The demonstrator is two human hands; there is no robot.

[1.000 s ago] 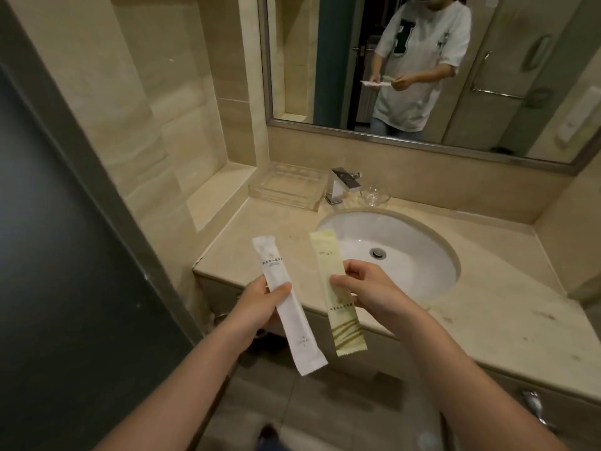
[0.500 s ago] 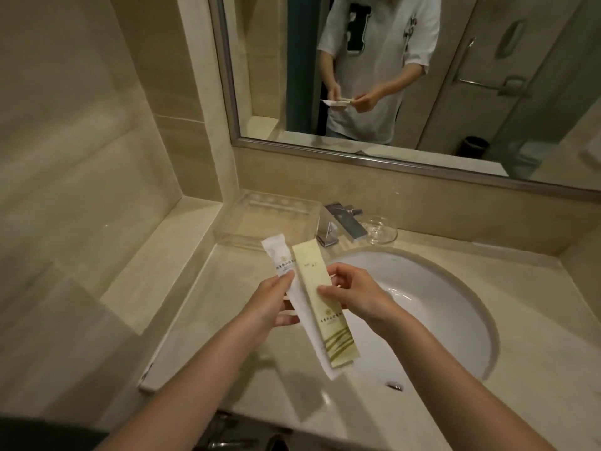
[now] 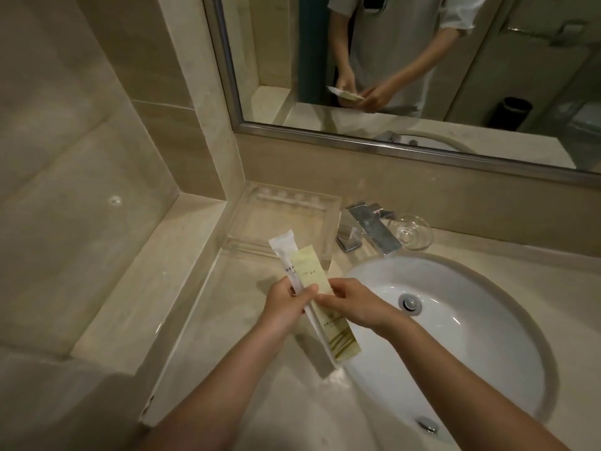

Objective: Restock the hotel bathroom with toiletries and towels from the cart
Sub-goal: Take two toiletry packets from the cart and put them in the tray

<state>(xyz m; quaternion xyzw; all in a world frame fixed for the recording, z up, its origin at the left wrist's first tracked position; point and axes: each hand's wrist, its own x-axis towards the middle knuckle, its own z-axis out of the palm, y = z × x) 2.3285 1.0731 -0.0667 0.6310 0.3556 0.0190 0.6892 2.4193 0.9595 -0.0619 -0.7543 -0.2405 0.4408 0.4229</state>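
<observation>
Over the beige stone table (image 3: 227, 320), just left of the white oval sink (image 3: 487, 320), I hold two toiletry sachets overlapped in the air. My left hand (image 3: 286, 304) has its fingers (image 3: 281, 289) and thumb clamped on the long white packet (image 3: 284, 255), which lies underneath. My right hand (image 3: 354, 304) pinches the edge of the flat pale yellow packet (image 3: 312, 271) laid on top. Both point toward the clear acrylic tray (image 3: 294, 194) in the corner, near it but not touching.

I judge them very light and thin, with a slick wrapper that could slide one off the other, and stiff enough along their length not to droop. They are best taken at mid-length, thumb on top, where I have them now. A hard squeeze would likely crease them.

Each carries a short line of small dark print, too fine for me to read. The yellow one has green stripes at its near end.
</observation>
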